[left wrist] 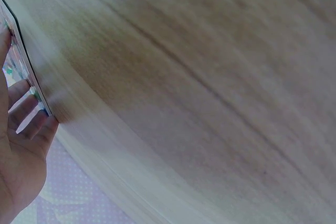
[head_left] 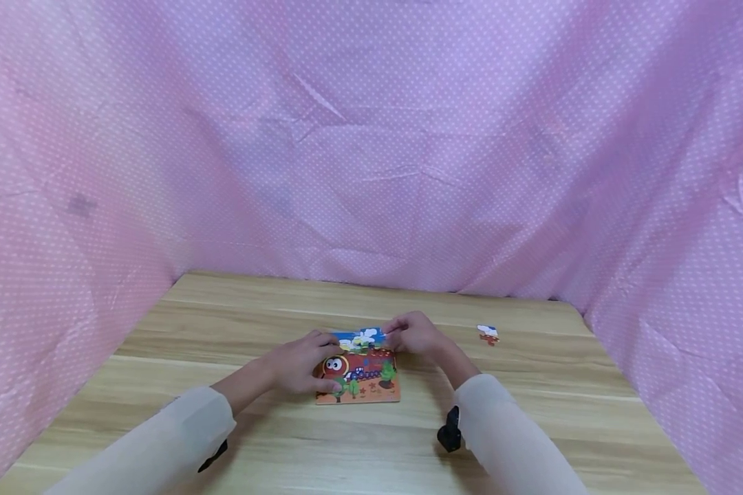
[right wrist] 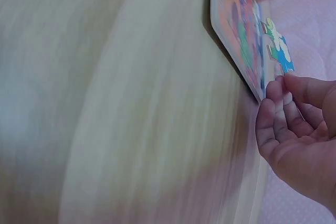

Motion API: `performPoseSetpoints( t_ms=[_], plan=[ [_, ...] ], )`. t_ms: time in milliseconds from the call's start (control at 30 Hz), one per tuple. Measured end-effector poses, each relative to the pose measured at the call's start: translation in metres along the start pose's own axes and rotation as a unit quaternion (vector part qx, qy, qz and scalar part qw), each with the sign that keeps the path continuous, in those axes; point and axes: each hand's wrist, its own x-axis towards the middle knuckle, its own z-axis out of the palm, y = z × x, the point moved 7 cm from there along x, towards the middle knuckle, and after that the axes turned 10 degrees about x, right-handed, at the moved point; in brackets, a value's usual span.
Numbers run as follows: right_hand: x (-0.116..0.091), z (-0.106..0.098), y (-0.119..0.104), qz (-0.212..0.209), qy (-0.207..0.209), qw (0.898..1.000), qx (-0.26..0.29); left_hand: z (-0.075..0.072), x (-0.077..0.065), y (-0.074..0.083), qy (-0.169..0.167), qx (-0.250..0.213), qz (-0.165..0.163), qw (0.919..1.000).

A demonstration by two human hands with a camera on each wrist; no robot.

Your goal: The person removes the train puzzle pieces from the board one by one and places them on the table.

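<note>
A small jigsaw puzzle (head_left: 365, 371), showing a red train with eyes, trees and orange ground, lies on the wooden table. My left hand (head_left: 303, 361) rests at its left side, thumb on the picture and the other fingers reaching toward the upper-left part. In the left wrist view, fingertips (left wrist: 51, 120) touch the board's edge. My right hand (head_left: 413, 332) is at the upper-right corner. Thumb and index finger there pinch a blue, white and yellow puzzle piece (right wrist: 282, 51), raised and tilted beside the board in the right wrist view.
A loose white-and-red puzzle piece or pieces (head_left: 488, 334) lie to the right on the table (head_left: 322, 447). Pink dotted cloth (head_left: 371, 172) hangs behind and along both sides of the table. Black wrist-worn devices (head_left: 450, 431) sit under the sleeves.
</note>
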Motion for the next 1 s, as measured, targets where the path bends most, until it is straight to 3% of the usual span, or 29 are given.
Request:
performPoseSetpoints(
  t_ms=[267, 733, 1000],
  plan=[
    [-0.006, -0.037, 0.012, 0.004, 0.020, 1.000, 0.007, 0.002, 0.002, -0.001, 0.001, 0.005, -0.002, 1.0000],
    [-0.026, -0.121, 0.032, 0.014, 0.066, 0.998, -0.010, 0.005, 0.004, -0.003, -0.002, 0.013, -0.006, 0.9999],
    [-0.032, -0.145, 0.041, 0.025, 0.092, 0.995, -0.028, 0.005, 0.002, -0.003, -0.007, 0.010, -0.013, 0.9998]
  ],
)
